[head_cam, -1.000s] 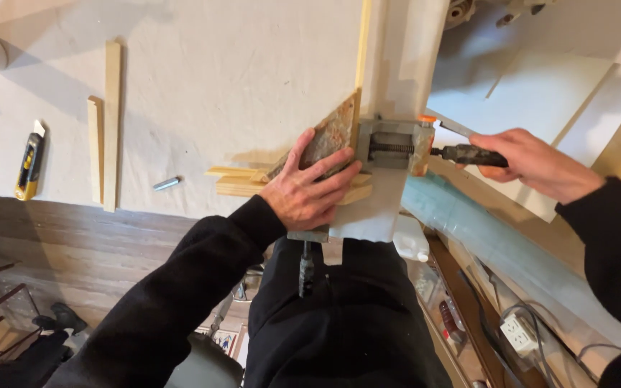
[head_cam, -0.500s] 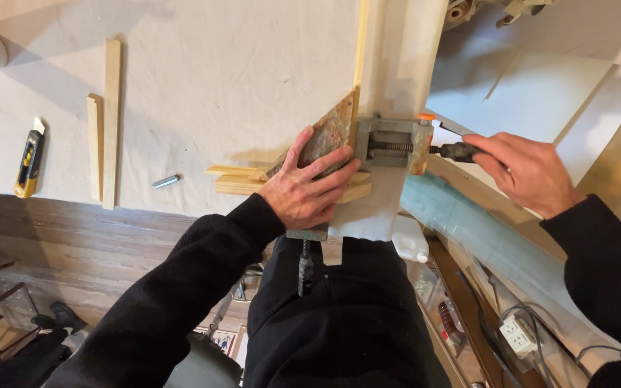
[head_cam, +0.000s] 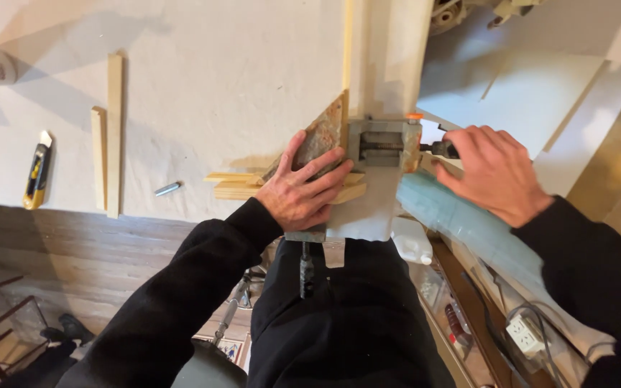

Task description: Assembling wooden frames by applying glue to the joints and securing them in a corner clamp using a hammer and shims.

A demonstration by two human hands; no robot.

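Item one: my left hand [head_cam: 302,188] is pressing flat, fingers spread, on a mottled triangular wooden block [head_cam: 316,141] over stacked pale wood strips [head_cam: 235,185], at the frame's centre. Item two: my right hand [head_cam: 494,171], at 3 o'clock, is curling closed around the dark handle [head_cam: 440,149] of a grey metal corner clamp [head_cam: 382,142]. Item three: a yellow utility knife [head_cam: 36,169] and two long wooden slats [head_cam: 107,133] are lying at 9 o'clock on the white worktable [head_cam: 210,86], well apart.
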